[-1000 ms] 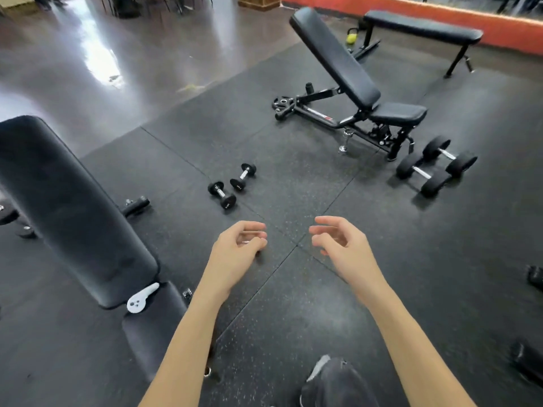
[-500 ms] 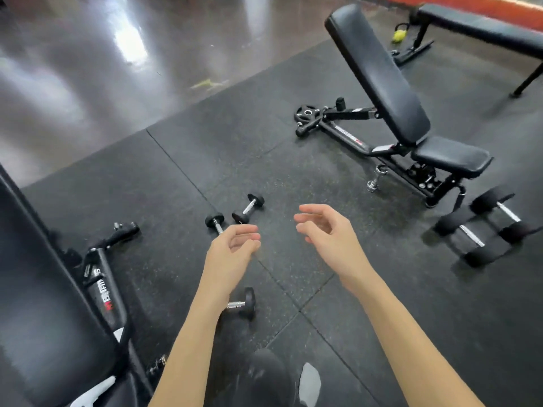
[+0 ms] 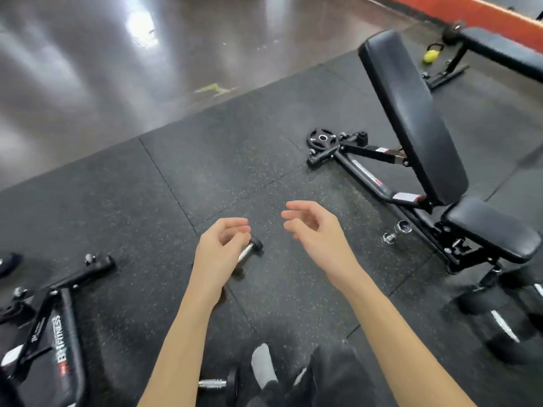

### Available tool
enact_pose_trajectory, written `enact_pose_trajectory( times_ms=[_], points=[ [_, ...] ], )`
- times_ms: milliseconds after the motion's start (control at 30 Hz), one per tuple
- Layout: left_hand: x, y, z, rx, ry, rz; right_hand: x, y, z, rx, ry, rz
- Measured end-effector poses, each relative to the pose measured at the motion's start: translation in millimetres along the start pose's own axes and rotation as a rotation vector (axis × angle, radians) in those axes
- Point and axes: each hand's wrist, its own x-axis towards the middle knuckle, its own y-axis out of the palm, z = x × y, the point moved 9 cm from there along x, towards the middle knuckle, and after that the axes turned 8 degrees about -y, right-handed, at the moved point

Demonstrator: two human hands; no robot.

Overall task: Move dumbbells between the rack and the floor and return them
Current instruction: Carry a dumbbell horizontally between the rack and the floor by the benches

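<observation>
Below your left hand (image 3: 219, 248), a small dumbbell (image 3: 249, 250) lies on the black rubber floor (image 3: 147, 201), partly hidden by your loosely curled, empty fingers. Your right hand (image 3: 316, 230) hovers beside it, fingers relaxed, holding nothing. Near your shoe (image 3: 263, 365) lies a second dumbbell (image 3: 219, 383). At your right, an inclined bench (image 3: 411, 118) stands with bigger dumbbells (image 3: 499, 321) beside its foot. At your left, a bench frame (image 3: 63, 336) reads "BH FITNESS".
</observation>
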Motion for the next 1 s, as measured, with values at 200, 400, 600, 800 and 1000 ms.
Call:
enact_pose_trajectory(
  times_ms=[200, 400, 600, 800, 1000],
  points=[
    [89.7, -0.2, -21.9, -0.053, -0.078, -0.151, 126.0, 28.4, 4.2, -0.011, -0.002, 0.147],
    [143.0, -14.9, -13.6, -0.173, -0.222, -0.417, 221.3, 88.9, -19.1, -0.055, 0.047, 0.424],
    [206.8, -21.5, 38.3, -0.246, -0.349, -0.561, 288.4, 130.8, -68.2, -0.145, 0.122, 0.567],
    [292.8, -22.9, 138.2, -0.29, -0.48, -0.657, 348.0, 197.3, -176.9, -0.249, 0.236, 0.644],
    [399.8, 1.0, 297.5, -0.228, -0.615, -0.654, 384.9, 270.9, -364.8, -0.32, 0.364, 0.63]
  ],
)
